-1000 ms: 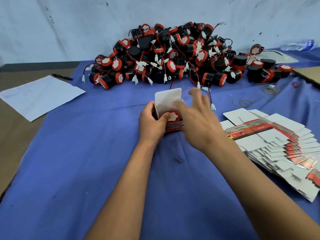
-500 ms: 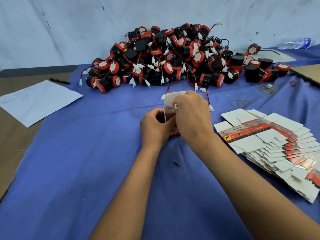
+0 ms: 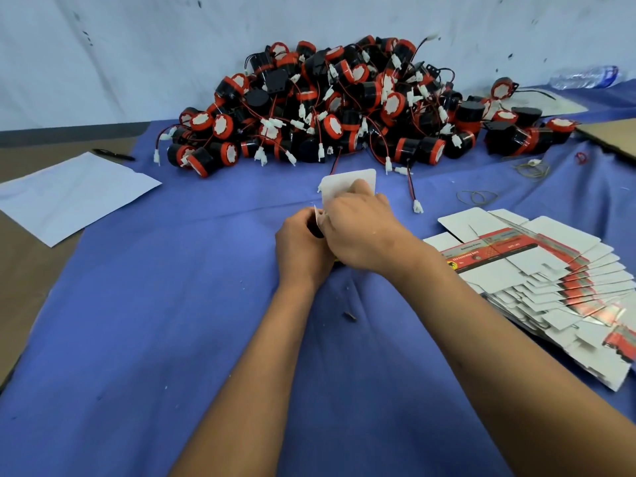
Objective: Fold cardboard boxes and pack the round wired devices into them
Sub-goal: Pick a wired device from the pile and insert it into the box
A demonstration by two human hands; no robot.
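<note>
A small cardboard box (image 3: 344,185) stands on the blue cloth at the centre, its white top flap still upright. My left hand (image 3: 303,246) grips the box from the left side. My right hand (image 3: 361,228) covers the box opening from the right, fingers curled on the flaps; the box body and anything inside it are hidden under both hands. A big heap of round black-and-red wired devices (image 3: 344,108) lies behind the box. A fanned stack of flat unfolded boxes (image 3: 550,280) sits to the right.
A white paper sheet (image 3: 69,194) and a black pen (image 3: 113,154) lie at the left. Rubber bands (image 3: 478,196) lie right of the box. A plastic bottle (image 3: 585,76) and a cardboard piece (image 3: 612,136) sit at the far right. The wall stands behind the heap.
My right hand came down from above the box onto its opening and flaps. The device seen inside the box a second ago is now covered by my hands.
</note>
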